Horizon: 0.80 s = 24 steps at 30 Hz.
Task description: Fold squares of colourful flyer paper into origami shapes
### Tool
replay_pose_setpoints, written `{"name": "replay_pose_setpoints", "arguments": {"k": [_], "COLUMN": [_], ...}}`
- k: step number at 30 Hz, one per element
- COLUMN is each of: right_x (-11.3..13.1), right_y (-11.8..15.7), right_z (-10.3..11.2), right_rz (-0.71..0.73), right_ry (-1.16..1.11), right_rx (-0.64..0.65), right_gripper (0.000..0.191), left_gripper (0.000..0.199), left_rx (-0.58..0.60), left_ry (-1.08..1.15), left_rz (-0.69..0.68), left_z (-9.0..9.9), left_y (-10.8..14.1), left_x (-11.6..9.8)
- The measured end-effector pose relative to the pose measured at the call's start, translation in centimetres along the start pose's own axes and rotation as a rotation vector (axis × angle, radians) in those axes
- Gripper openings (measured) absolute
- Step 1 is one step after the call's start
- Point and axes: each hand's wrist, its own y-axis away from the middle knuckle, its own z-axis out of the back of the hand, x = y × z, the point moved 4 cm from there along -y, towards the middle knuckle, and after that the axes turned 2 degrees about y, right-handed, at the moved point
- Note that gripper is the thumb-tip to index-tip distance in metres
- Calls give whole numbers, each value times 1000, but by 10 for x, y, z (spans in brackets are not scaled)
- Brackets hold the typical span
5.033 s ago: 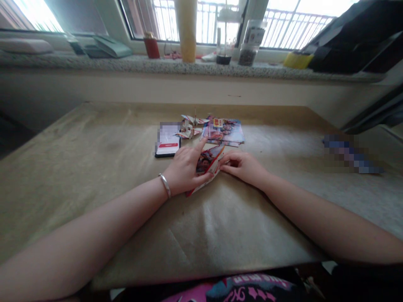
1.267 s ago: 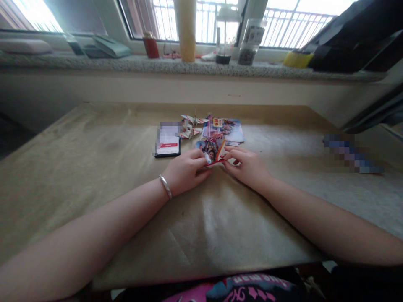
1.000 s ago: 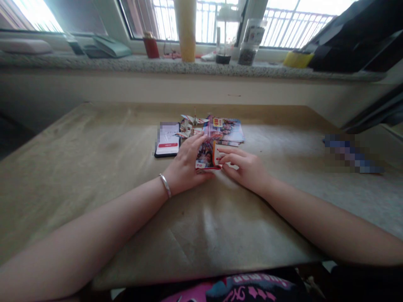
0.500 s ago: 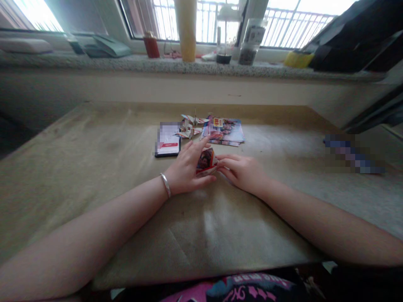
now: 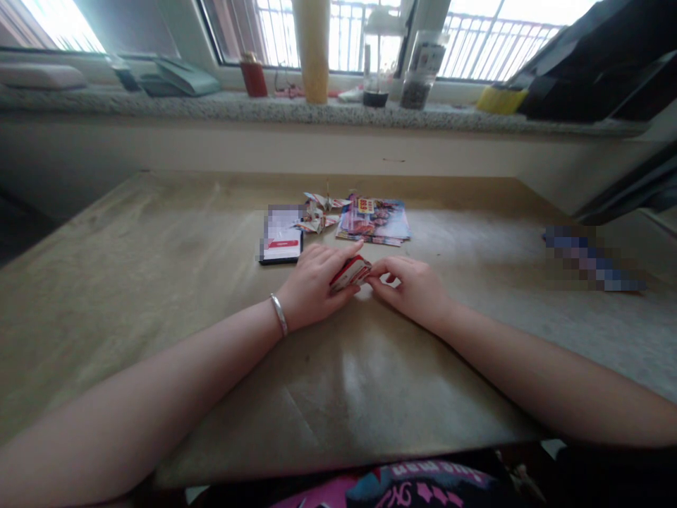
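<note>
A small folded piece of printed paper (image 5: 349,274), red and white, is held a little above the table between my two hands. My left hand (image 5: 316,283) wraps round its left side, thumb below and fingers above. At the paper's right end, the thumb and fingertips of my right hand (image 5: 410,282) pinch its edge. Beyond my hands lie folded paper cranes (image 5: 319,220), made of similar printed paper. Beside them is a stack of printed sheets (image 5: 378,217) with a yellow label. A phone (image 5: 283,240) with its screen lit lies left of the cranes.
On the right side of the table (image 5: 211,395) lies a blurred, dark bluish object (image 5: 592,261). The stone windowsill (image 5: 211,106) at the back carries a red bottle (image 5: 254,76), a tall yellow cylinder (image 5: 312,53), clear containers (image 5: 422,70) and a yellow item (image 5: 501,99).
The folded paper has been tilted, so its narrow layered edge shows instead of the picture face. My left fingers have drawn down closer round it, uncovering the printed sheets; my right fingers are more bent.
</note>
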Motion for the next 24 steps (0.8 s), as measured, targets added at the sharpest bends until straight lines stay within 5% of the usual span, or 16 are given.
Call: {"name": "replay_pose_setpoints", "arguments": {"k": [9,24], "right_x": [-4,0], "right_y": [0,-4], "right_z": [-2,-3], "right_rz": [-185,-100], "right_ry": [-316,-278], "right_rx": [-52,-19], "right_gripper": [23,11], "left_gripper": [61,79], "left_rx": [-67,3], "left_ry": [-19,2], "left_rz": [34,7], "left_z": [0,0], "left_y": [-1,-1], "left_x": [1,-2]}}
